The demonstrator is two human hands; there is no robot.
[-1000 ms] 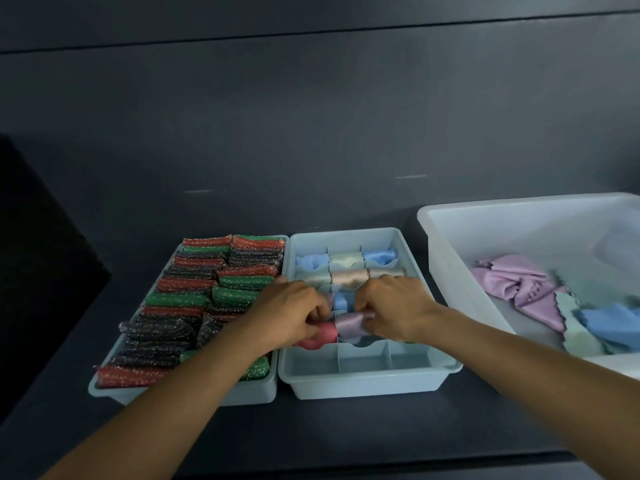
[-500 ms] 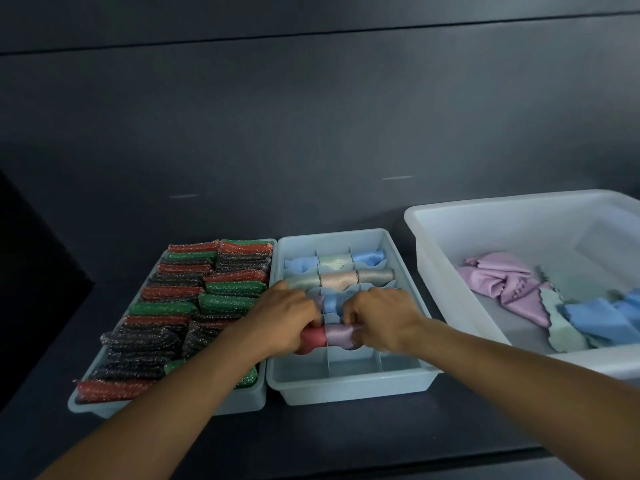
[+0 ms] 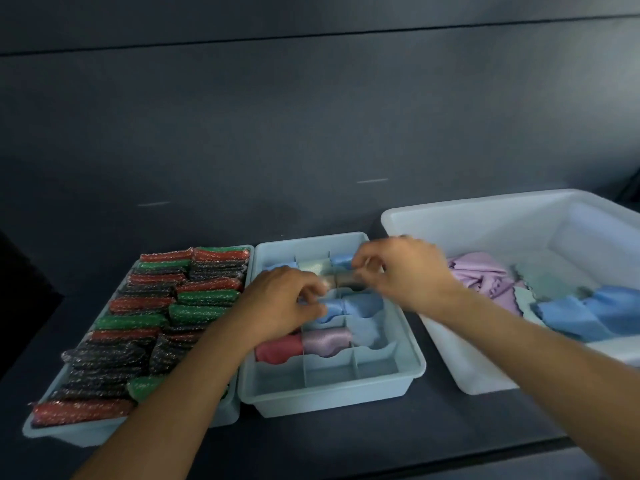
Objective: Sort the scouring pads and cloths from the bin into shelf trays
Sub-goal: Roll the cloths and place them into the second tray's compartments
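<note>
A person's two bare forearms reach over a dark shelf that holds three containers side by side. At the left, a pale tray (image 3: 104, 431) is packed with glittery red, green and black scouring pads (image 3: 145, 320). In the middle stands a divided tray (image 3: 332, 400) with a rolled cloth in most compartments, and its front row is empty. At the right, a large white bin (image 3: 485, 204) holds loose cloths (image 3: 478, 271) in lilac, mint and blue, lying crumpled.

Both hands are over the back half of the divided tray. The right hand (image 3: 405, 271) has curled fingers and appears to pinch the right end of a tan rolled cloth (image 3: 344, 279) in the second row, though it is blurred. The left hand (image 3: 280, 303) has curled fingers between the tan roll and a blue rolled cloth (image 3: 349, 304); whether it grips either cannot be told. Nearer the front lie a red rolled cloth (image 3: 277, 348) and a lilac rolled cloth (image 3: 325, 339).

The cloths look thin, limp and very light, with a slight sheen, so probably a little slippery. A roll will likely spring open if let go, so it is best held at both ends and pressed down between the dividers. The loose cloths can be lifted by any edge
</note>
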